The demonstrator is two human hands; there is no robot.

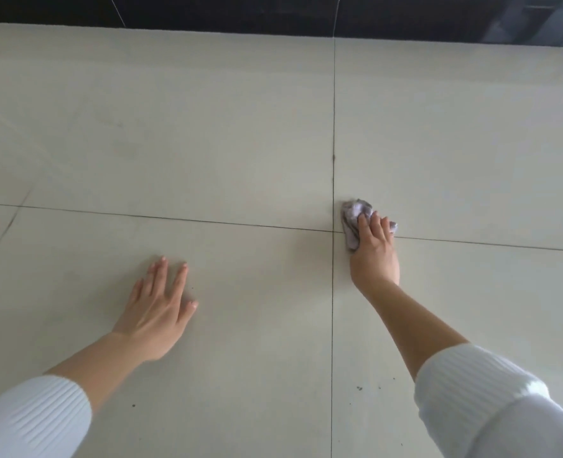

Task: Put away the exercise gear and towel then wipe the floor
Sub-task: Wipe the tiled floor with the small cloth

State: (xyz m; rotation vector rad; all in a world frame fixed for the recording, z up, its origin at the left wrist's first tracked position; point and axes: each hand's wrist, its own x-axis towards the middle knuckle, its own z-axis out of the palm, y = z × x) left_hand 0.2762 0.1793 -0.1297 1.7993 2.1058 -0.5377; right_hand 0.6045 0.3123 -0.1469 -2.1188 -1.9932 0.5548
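Note:
A small crumpled grey-lilac cloth [353, 218] lies on the pale tiled floor [207, 143], right where two grout lines cross. My right hand [374, 249] presses down on the cloth, its fingers curled over it and gripping it. My left hand [159, 305] rests flat on the floor at the lower left, fingers straight and spread, holding nothing. Both arms wear white ribbed sleeves pushed up the forearm.
A black glossy baseboard or wall [273, 11] runs along the far edge of the floor. A few dark specks of dirt [359, 388] lie on the tile near my right sleeve. Faint scuff streaks [6, 226] mark the floor at the left.

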